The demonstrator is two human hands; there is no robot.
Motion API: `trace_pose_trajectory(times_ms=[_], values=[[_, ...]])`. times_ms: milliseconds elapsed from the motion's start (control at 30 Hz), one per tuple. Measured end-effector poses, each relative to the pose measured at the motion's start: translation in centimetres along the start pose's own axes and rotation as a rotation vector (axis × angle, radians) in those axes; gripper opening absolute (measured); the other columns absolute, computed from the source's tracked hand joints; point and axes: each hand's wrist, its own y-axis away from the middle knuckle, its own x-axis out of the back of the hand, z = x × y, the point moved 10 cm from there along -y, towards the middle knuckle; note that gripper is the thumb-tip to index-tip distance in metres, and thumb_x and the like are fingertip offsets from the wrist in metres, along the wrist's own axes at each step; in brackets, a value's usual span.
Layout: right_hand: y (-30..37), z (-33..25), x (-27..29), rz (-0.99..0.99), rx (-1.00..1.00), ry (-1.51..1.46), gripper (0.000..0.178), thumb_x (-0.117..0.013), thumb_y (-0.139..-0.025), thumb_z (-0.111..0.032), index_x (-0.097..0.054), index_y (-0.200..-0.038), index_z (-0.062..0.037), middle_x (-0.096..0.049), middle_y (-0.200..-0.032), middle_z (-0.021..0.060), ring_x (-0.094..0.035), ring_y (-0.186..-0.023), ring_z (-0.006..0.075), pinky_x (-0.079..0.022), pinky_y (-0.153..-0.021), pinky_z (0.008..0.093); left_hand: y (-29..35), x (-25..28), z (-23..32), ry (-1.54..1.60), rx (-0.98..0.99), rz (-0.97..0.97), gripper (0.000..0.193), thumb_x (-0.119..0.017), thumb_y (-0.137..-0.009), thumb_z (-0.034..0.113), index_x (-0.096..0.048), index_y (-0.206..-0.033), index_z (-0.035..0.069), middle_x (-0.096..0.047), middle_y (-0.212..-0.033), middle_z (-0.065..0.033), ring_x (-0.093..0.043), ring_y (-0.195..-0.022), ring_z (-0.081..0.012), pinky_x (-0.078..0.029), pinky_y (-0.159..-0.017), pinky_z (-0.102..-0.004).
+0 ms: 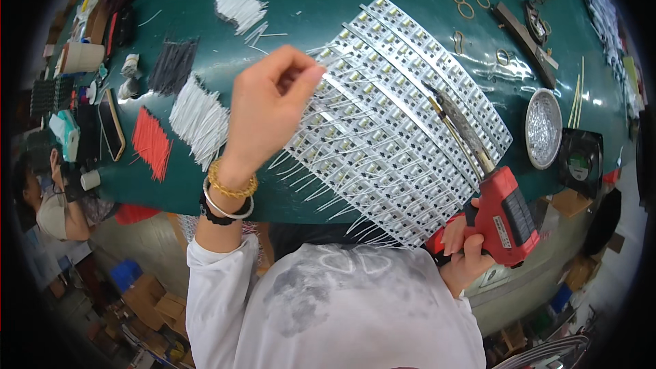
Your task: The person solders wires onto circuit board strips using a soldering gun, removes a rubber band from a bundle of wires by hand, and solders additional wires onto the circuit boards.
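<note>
My right hand (466, 253) grips a red soldering gun (504, 212) by its handle. The gun's long metal tip reaches up and left over a panel of small LED circuit boards (403, 130), laid out in rows. Many thin white wires (328, 164) stick out from the boards on the panel's left and near side. My left hand (273, 99) hovers at the panel's upper left edge, thumb and fingers pinched together. A thin white strand shows close to the fingertips, but I cannot make out whether they hold it.
Left of the panel lie bundles of white wires (199, 119), red wires (151, 142), black wires (173, 65) and more white ones (239, 5). A phone (111, 125) lies farther left. A metal bowl (544, 128) and a dark bar (525, 44) stand right. Another person (58, 201) sits far left.
</note>
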Motion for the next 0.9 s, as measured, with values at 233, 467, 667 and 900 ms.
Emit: trace_pose_trajectory(times_ms=[233,467,667,900], values=[[0.0,-0.8,-1.3,-0.041,-0.066,0.069,0.078,-0.066,-0.079,-0.051,-0.044,-0.117,0.0137,-0.043,-0.048,0.0016,-0.041,-0.036,0.01,-0.03,-0.038,0.023,1.0,-6.1,2.5,-0.29,-0.287,-0.013,0.009,-0.068,-0.077,0.006,-0.061,-0.078,0.0,-0.054,-0.07,-0.0061,-0.053,-0.064,-0.0163,-0.041,-0.058,-0.0274],[-0.7,0.2,-1.9,-0.027,-0.065,0.082,0.08,-0.062,-0.079,-0.057,-0.045,-0.115,0.0133,-0.045,-0.047,0.0015,-0.041,-0.036,0.0096,-0.03,-0.037,0.0235,1.3,-7.4,2.1,-0.35,-0.332,0.012,0.013,-0.069,-0.074,0.007,-0.057,-0.069,0.005,-0.053,-0.067,-0.0035,-0.049,-0.062,-0.0191,-0.034,-0.063,-0.033],[-0.6,1.4,-1.7,-0.042,-0.198,0.124,0.077,-0.063,-0.078,-0.057,-0.048,-0.113,0.0099,-0.046,-0.048,0.0015,-0.04,-0.036,0.0092,-0.031,-0.037,0.023,1.4,-7.5,2.2,-0.379,-0.357,0.052,0.015,-0.069,-0.073,0.006,-0.055,-0.068,0.008,-0.051,-0.065,-0.0011,-0.048,-0.061,-0.0173,-0.03,-0.062,-0.0327],[-0.8,1.6,-2.0,-0.054,-0.199,0.121,0.075,-0.065,-0.077,-0.056,-0.05,-0.109,0.0094,-0.046,-0.048,0.0009,-0.04,-0.036,0.0094,-0.03,-0.037,0.0235,1.4,-7.7,2.0,-0.396,-0.351,0.052,0.016,-0.069,-0.072,0.006,-0.054,-0.067,0.008,-0.051,-0.064,-0.0007,-0.048,-0.061,-0.0171,-0.03,-0.062,-0.0324]])
